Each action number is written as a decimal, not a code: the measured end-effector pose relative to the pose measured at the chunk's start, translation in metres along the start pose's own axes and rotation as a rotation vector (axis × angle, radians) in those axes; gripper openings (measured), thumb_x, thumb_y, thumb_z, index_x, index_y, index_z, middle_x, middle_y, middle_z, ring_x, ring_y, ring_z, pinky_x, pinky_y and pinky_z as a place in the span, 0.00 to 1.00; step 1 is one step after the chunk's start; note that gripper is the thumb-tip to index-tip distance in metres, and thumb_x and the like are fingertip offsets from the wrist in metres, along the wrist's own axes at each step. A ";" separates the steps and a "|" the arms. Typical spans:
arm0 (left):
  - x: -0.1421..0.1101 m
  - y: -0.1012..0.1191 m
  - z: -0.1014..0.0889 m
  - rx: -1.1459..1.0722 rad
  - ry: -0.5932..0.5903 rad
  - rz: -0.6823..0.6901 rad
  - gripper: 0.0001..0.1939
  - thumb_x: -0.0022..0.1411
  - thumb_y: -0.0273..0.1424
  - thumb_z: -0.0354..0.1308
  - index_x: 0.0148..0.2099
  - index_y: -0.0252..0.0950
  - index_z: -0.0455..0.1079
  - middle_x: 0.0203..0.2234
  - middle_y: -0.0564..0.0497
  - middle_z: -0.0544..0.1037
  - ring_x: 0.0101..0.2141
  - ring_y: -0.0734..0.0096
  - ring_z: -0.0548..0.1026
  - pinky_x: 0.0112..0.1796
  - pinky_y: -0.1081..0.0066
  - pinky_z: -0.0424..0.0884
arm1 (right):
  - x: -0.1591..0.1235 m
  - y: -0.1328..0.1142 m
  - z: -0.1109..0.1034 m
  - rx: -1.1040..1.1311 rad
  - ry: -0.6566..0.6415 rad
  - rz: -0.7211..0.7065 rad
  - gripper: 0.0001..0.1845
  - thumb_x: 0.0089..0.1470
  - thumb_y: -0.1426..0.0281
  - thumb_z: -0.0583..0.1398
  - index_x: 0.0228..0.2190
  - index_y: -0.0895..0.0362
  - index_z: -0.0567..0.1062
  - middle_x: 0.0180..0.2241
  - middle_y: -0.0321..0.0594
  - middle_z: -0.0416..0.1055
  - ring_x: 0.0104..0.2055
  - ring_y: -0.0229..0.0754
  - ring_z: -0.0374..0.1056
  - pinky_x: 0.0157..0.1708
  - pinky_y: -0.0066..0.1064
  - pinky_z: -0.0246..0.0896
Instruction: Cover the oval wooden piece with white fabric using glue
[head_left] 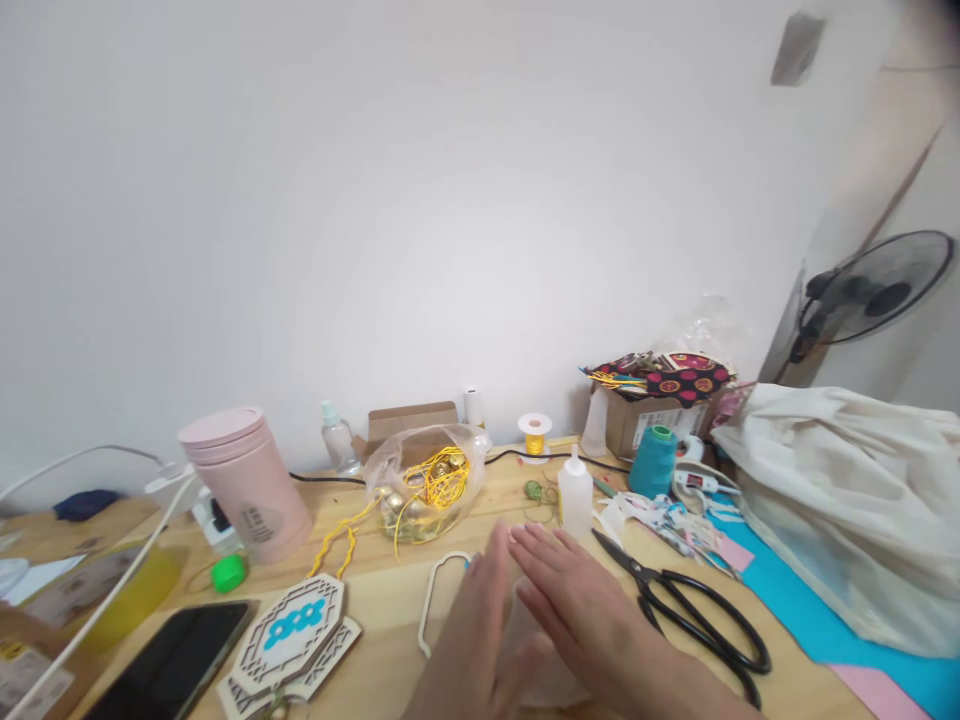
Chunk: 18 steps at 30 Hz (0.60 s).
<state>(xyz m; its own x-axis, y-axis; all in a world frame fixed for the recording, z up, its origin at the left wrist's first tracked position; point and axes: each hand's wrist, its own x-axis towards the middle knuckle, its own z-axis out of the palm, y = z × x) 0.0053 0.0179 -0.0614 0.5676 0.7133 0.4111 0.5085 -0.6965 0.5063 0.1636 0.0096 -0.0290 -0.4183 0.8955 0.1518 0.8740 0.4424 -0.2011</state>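
My left hand point(469, 635) and my right hand point(581, 610) lie close together on the wooden table point(390, 590), fingers stretched out flat over a pale thin sheet point(540, 680) that shows between and under them. A white wooden frame outline point(433, 600) lies just left of my left hand. Black scissors point(686, 610) lie right of my right hand. A small white glue bottle point(575, 492) stands just beyond my fingertips.
A pink tumbler point(247, 480), a green cap point(229, 572), a phone point(176, 660) and carved wooden ornaments point(296, 635) sit at the left. A plastic bag of gold bells and yellow cord point(427, 485) is in the middle. Teal thread spool point(652, 462), cardboard box point(660, 415), cream cloth point(847, 500) and a fan point(874, 290) at right.
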 end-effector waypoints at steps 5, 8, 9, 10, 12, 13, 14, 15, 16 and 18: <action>0.006 -0.006 0.001 -0.076 0.252 -0.175 0.31 0.62 0.38 0.39 0.63 0.40 0.29 0.62 0.43 0.45 0.59 0.58 0.45 0.55 0.53 0.47 | 0.024 -0.008 0.037 -0.024 0.095 0.062 0.27 0.56 0.65 0.49 0.53 0.70 0.59 0.57 0.58 0.50 0.59 0.56 0.43 0.55 0.49 0.44; 0.008 -0.016 0.007 -0.061 0.206 -0.264 0.31 0.62 0.40 0.37 0.63 0.30 0.35 0.61 0.38 0.48 0.59 0.58 0.46 0.55 0.55 0.45 | 0.025 -0.006 0.047 -0.041 0.117 0.060 0.29 0.56 0.64 0.49 0.54 0.69 0.58 0.57 0.59 0.50 0.59 0.57 0.42 0.55 0.49 0.44; 0.007 -0.019 0.009 -0.060 0.178 -0.301 0.32 0.62 0.40 0.36 0.62 0.27 0.37 0.60 0.35 0.49 0.59 0.57 0.46 0.55 0.55 0.46 | 0.025 -0.005 0.047 -0.046 0.117 0.052 0.29 0.56 0.63 0.48 0.54 0.70 0.58 0.56 0.60 0.50 0.59 0.57 0.43 0.55 0.49 0.45; 0.007 -0.022 0.010 -0.062 0.150 -0.330 0.32 0.62 0.41 0.36 0.62 0.24 0.39 0.59 0.34 0.50 0.59 0.56 0.47 0.55 0.54 0.46 | 0.024 -0.005 0.046 -0.050 0.114 0.038 0.29 0.56 0.62 0.48 0.53 0.70 0.58 0.56 0.60 0.51 0.58 0.58 0.44 0.54 0.50 0.46; 0.005 -0.026 0.012 -0.074 0.098 -0.363 0.33 0.61 0.41 0.37 0.61 0.23 0.42 0.59 0.33 0.51 0.59 0.54 0.47 0.55 0.53 0.46 | 0.023 -0.003 0.044 -0.054 0.107 0.002 0.30 0.56 0.61 0.47 0.54 0.69 0.58 0.56 0.60 0.50 0.58 0.59 0.43 0.53 0.51 0.47; 0.004 -0.028 0.013 -0.082 0.082 -0.371 0.33 0.60 0.42 0.37 0.61 0.23 0.42 0.59 0.33 0.51 0.59 0.54 0.47 0.55 0.52 0.45 | 0.022 -0.003 0.043 -0.053 0.103 -0.020 0.30 0.56 0.61 0.47 0.54 0.68 0.57 0.57 0.59 0.49 0.59 0.59 0.43 0.53 0.51 0.47; 0.004 -0.029 0.014 -0.092 0.081 -0.374 0.33 0.60 0.42 0.37 0.61 0.24 0.42 0.59 0.33 0.51 0.59 0.54 0.47 0.55 0.52 0.45 | 0.021 -0.003 0.043 -0.051 0.099 -0.040 0.30 0.56 0.61 0.47 0.55 0.67 0.56 0.57 0.58 0.48 0.59 0.58 0.42 0.54 0.52 0.46; 0.003 -0.030 0.015 -0.105 0.092 -0.375 0.34 0.60 0.42 0.38 0.62 0.25 0.41 0.60 0.34 0.50 0.59 0.55 0.46 0.55 0.52 0.44 | 0.019 -0.003 0.043 -0.048 0.093 -0.058 0.30 0.56 0.61 0.47 0.55 0.66 0.56 0.58 0.57 0.47 0.59 0.58 0.41 0.54 0.52 0.45; 0.003 -0.032 0.016 -0.120 0.113 -0.376 0.34 0.60 0.42 0.38 0.62 0.27 0.39 0.60 0.36 0.49 0.59 0.56 0.45 0.55 0.53 0.44 | 0.018 -0.004 0.043 -0.045 0.087 -0.073 0.29 0.56 0.62 0.47 0.55 0.65 0.55 0.58 0.56 0.47 0.59 0.57 0.41 0.54 0.52 0.45; 0.004 -0.034 0.015 -0.142 0.161 -0.375 0.34 0.60 0.41 0.39 0.63 0.29 0.34 0.61 0.38 0.47 0.59 0.58 0.44 0.56 0.55 0.44 | 0.015 -0.004 0.043 -0.042 0.079 -0.099 0.29 0.56 0.61 0.47 0.55 0.64 0.56 0.57 0.56 0.49 0.59 0.57 0.42 0.54 0.53 0.44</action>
<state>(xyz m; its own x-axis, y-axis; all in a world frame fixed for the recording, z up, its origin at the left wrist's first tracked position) -0.0005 0.0434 -0.0885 0.2465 0.9259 0.2864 0.5598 -0.3772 0.7378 0.1434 0.0231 -0.0680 -0.4835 0.8404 0.2449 0.8398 0.5243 -0.1411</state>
